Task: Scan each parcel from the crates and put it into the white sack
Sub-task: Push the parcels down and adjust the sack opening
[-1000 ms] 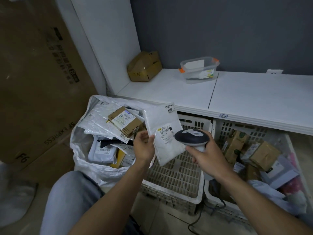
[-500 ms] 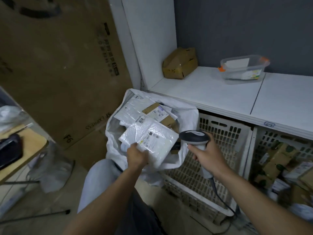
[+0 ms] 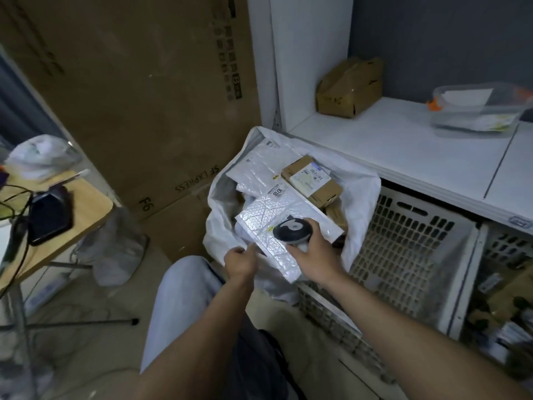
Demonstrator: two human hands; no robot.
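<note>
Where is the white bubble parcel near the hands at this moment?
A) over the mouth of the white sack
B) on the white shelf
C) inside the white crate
A: the parcel lies across the open sack, partly behind the scanner that the right hand holds.

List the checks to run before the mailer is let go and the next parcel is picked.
1. Bubble mailer over white sack: ok, it lies across the mouth.
2. Left hand off the mailer: cannot tell, fingers are at its near edge.
3. Scanner secure in right hand: ok, gripped.
4. Mailer label scanned: cannot tell.
5. More parcels in right-hand crate: ok, several visible.
</note>
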